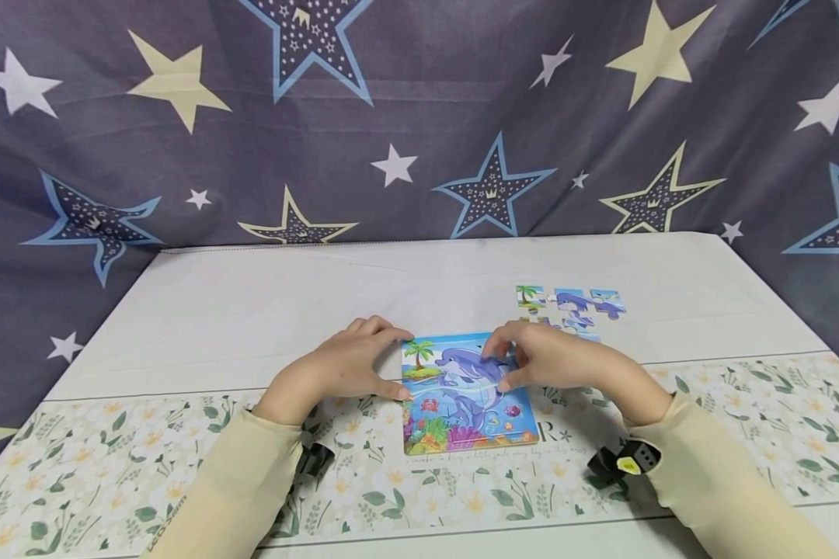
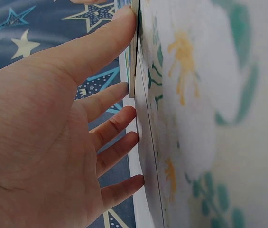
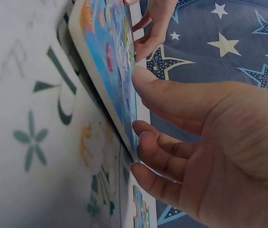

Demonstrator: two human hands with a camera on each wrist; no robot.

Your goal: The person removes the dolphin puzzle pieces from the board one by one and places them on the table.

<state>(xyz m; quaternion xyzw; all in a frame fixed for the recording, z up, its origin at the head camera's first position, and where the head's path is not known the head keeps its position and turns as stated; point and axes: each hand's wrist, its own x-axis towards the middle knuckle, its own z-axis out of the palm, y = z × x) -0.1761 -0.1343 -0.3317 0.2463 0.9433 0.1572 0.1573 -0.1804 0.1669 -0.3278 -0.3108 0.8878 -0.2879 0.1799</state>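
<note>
A flat square dolphin puzzle board (image 1: 454,423) lies on the table between both hands. Its picture has a palm tree, purple dolphins, a crab and coral. The left hand (image 1: 346,361) is at the board's left side, thumb at the edge and index finger by the far left corner; the left wrist view shows its other fingers (image 2: 117,154) spread near the tabletop. The right hand (image 1: 548,357) rests over the board's right part, thumb and bent fingers apart on the picture. No separate piece shows between its fingertips in the right wrist view.
Several loose puzzle pieces (image 1: 569,301) lie beyond the right hand, partly hidden by it. A flowered runner (image 1: 370,501) crosses the white table (image 1: 308,287). Behind hangs a dark star-patterned cloth (image 1: 419,101).
</note>
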